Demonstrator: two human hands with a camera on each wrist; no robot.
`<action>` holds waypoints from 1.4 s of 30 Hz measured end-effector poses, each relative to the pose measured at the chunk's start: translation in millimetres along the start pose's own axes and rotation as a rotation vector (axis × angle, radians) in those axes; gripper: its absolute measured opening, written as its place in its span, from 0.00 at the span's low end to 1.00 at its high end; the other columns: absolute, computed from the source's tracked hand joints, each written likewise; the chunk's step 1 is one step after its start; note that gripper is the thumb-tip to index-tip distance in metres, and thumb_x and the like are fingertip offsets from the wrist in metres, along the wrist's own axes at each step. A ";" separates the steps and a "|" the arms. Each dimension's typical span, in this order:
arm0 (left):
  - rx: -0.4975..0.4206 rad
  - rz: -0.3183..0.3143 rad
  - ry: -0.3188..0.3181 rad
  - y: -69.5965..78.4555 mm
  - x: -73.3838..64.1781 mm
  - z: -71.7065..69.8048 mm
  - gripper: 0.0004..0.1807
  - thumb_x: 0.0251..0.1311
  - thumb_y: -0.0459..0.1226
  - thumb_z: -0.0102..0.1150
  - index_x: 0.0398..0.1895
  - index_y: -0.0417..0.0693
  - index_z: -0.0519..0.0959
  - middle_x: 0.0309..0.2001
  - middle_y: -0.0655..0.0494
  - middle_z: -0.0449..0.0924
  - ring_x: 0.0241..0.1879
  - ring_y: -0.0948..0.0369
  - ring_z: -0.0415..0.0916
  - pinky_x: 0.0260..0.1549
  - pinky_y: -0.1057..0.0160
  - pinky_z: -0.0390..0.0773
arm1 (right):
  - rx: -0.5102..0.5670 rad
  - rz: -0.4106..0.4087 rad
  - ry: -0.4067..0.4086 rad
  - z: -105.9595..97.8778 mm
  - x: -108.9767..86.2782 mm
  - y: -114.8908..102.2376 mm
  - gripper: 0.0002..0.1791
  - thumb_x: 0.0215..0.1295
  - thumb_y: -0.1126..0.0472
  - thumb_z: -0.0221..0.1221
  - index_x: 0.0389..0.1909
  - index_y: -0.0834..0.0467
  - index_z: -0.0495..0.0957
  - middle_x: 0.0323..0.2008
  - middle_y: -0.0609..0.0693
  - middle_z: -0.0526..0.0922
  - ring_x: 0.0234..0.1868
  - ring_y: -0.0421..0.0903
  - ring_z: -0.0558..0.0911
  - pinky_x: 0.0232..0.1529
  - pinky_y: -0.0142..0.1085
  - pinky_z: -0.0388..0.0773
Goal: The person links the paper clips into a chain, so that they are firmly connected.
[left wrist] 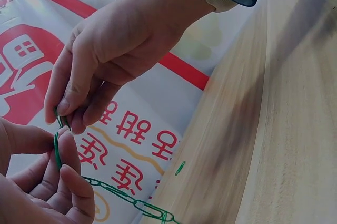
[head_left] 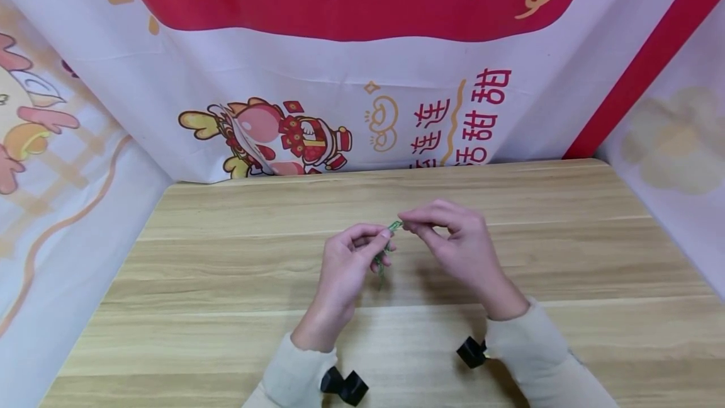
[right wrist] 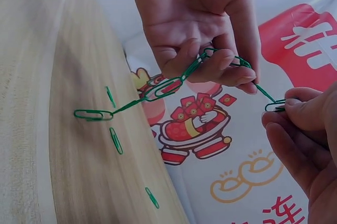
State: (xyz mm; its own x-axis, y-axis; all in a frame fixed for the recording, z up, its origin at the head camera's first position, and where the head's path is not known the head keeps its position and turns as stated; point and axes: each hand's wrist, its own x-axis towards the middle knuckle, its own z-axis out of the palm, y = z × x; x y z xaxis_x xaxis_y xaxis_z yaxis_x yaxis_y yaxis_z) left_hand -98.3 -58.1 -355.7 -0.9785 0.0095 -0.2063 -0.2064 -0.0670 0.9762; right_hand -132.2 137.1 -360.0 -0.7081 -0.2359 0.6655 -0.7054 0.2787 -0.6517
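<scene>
A chain of green paper clips (right wrist: 166, 88) runs across the fingers of my left hand (head_left: 350, 263) and hangs below it. Thumb and fingers of that hand pinch a green paper clip (left wrist: 58, 151) near the chain's upper end. To its right, my right hand (head_left: 453, 241) pinches a paper clip (right wrist: 274, 106) between thumb and forefinger, touching the one in the left hand. Both hands are raised above the wooden table (head_left: 226, 282), fingertips close together. Whether the two upper clips are fully linked I cannot tell.
Several loose green paper clips lie on the table, among them one clip (right wrist: 116, 140) and another clip (right wrist: 152, 197) in the right wrist view. A printed cloth (head_left: 317, 62) hangs behind the table's far edge. Black wrist devices (head_left: 471, 352) sit at both sleeves.
</scene>
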 end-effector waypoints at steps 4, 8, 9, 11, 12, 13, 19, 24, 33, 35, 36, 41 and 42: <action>-0.006 -0.008 -0.002 -0.5 0.3 -0.9 0.08 0.73 0.37 0.67 0.49 0.43 0.87 0.42 0.48 0.91 0.32 0.59 0.84 0.33 0.68 0.80 | -0.014 -0.007 -0.008 2.0 -0.7 0.0 0.13 0.62 0.78 0.70 0.42 0.60 0.92 0.38 0.50 0.94 0.38 0.42 0.90 0.46 0.25 0.86; -0.011 -0.010 -0.014 -0.7 0.1 -1.2 0.08 0.73 0.37 0.66 0.49 0.43 0.87 0.41 0.48 0.91 0.32 0.61 0.83 0.33 0.68 0.80 | -0.023 -0.016 -0.008 4.3 -1.7 0.3 0.12 0.62 0.78 0.70 0.41 0.60 0.92 0.38 0.50 0.94 0.39 0.44 0.91 0.47 0.25 0.86; -0.011 -0.010 -0.016 -0.7 0.1 -1.1 0.08 0.73 0.37 0.66 0.49 0.43 0.86 0.41 0.48 0.91 0.32 0.61 0.82 0.33 0.68 0.79 | -0.029 -0.020 -0.006 4.7 -1.9 0.2 0.13 0.62 0.78 0.70 0.41 0.60 0.92 0.38 0.50 0.94 0.39 0.45 0.91 0.47 0.25 0.86; -0.011 -0.008 -0.019 -0.8 -0.2 -1.2 0.08 0.73 0.37 0.66 0.49 0.43 0.86 0.42 0.46 0.91 0.32 0.60 0.82 0.33 0.68 0.79 | -0.043 -0.035 0.000 5.6 -2.0 0.1 0.13 0.61 0.79 0.70 0.41 0.61 0.92 0.38 0.50 0.94 0.39 0.45 0.91 0.48 0.25 0.86; -0.012 -0.008 -0.020 -0.8 -0.3 -1.2 0.08 0.73 0.37 0.66 0.49 0.42 0.86 0.43 0.45 0.91 0.32 0.60 0.82 0.34 0.68 0.79 | -0.054 -0.044 0.003 5.9 -1.9 -0.1 0.13 0.61 0.79 0.71 0.41 0.61 0.92 0.38 0.50 0.94 0.38 0.45 0.91 0.47 0.24 0.85; -0.011 -0.007 -0.018 -0.9 -0.3 -1.0 0.08 0.73 0.37 0.66 0.49 0.42 0.86 0.43 0.45 0.91 0.32 0.60 0.82 0.34 0.67 0.79 | -0.065 -0.053 0.008 6.1 -1.8 -0.2 0.13 0.61 0.79 0.71 0.41 0.61 0.92 0.38 0.51 0.94 0.38 0.46 0.91 0.47 0.24 0.85; -0.015 0.000 -0.016 -1.2 -0.6 -0.2 0.08 0.72 0.36 0.67 0.49 0.42 0.87 0.42 0.46 0.91 0.31 0.60 0.81 0.32 0.68 0.79 | -0.140 -0.088 0.019 7.3 -1.1 -1.2 0.13 0.59 0.79 0.72 0.40 0.61 0.92 0.38 0.51 0.93 0.38 0.45 0.91 0.47 0.22 0.84; -0.015 0.003 -0.011 -1.2 -0.5 -0.1 0.08 0.73 0.36 0.67 0.48 0.42 0.87 0.40 0.49 0.91 0.31 0.61 0.81 0.32 0.69 0.79 | -0.140 -0.093 0.000 8.6 -1.8 0.1 0.13 0.60 0.78 0.72 0.40 0.61 0.92 0.38 0.50 0.93 0.38 0.45 0.91 0.46 0.22 0.83; -0.025 0.002 -0.015 -0.4 -0.6 -0.1 0.08 0.72 0.36 0.67 0.49 0.42 0.86 0.39 0.51 0.89 0.32 0.61 0.81 0.32 0.68 0.79 | -0.094 0.155 -0.122 5.4 -4.2 -4.7 0.12 0.66 0.71 0.70 0.48 0.56 0.88 0.38 0.45 0.91 0.39 0.40 0.87 0.42 0.30 0.85; -0.026 0.002 -0.018 -0.5 -0.6 0.2 0.08 0.72 0.36 0.67 0.48 0.42 0.86 0.39 0.52 0.89 0.31 0.61 0.80 0.32 0.68 0.79 | -0.088 0.204 -0.140 3.7 -3.7 -5.5 0.12 0.66 0.71 0.70 0.48 0.56 0.87 0.38 0.45 0.91 0.40 0.40 0.87 0.43 0.31 0.85; -0.025 0.003 -0.019 -0.6 -0.5 0.3 0.08 0.72 0.36 0.67 0.48 0.42 0.86 0.38 0.52 0.89 0.31 0.61 0.80 0.32 0.69 0.79 | -0.089 0.217 -0.151 2.9 -3.4 -5.6 0.12 0.66 0.71 0.70 0.48 0.56 0.87 0.38 0.45 0.91 0.40 0.40 0.87 0.43 0.32 0.86; -0.033 0.000 -0.020 -2.9 0.6 0.1 0.07 0.72 0.35 0.67 0.47 0.41 0.86 0.39 0.50 0.89 0.31 0.60 0.81 0.31 0.68 0.78 | -0.120 0.254 -0.219 -2.1 -2.2 -1.7 0.09 0.67 0.69 0.70 0.45 0.55 0.87 0.40 0.45 0.90 0.41 0.41 0.87 0.47 0.37 0.88; -0.034 -0.002 -0.021 -3.3 0.8 -0.1 0.07 0.72 0.35 0.67 0.47 0.41 0.86 0.39 0.49 0.90 0.32 0.60 0.81 0.31 0.68 0.78 | -0.127 0.261 -0.232 -3.4 -2.1 -0.6 0.07 0.68 0.68 0.70 0.44 0.55 0.88 0.40 0.45 0.90 0.42 0.41 0.87 0.47 0.39 0.88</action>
State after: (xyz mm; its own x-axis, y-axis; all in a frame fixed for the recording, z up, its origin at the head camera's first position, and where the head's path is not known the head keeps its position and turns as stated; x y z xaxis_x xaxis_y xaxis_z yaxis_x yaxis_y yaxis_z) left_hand -98.4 -57.9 -359.1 -0.9779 0.0306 -0.2068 -0.2088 -0.1004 0.9728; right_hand -130.2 140.6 -359.8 -0.8622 -0.3428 0.3730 -0.5010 0.4670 -0.7286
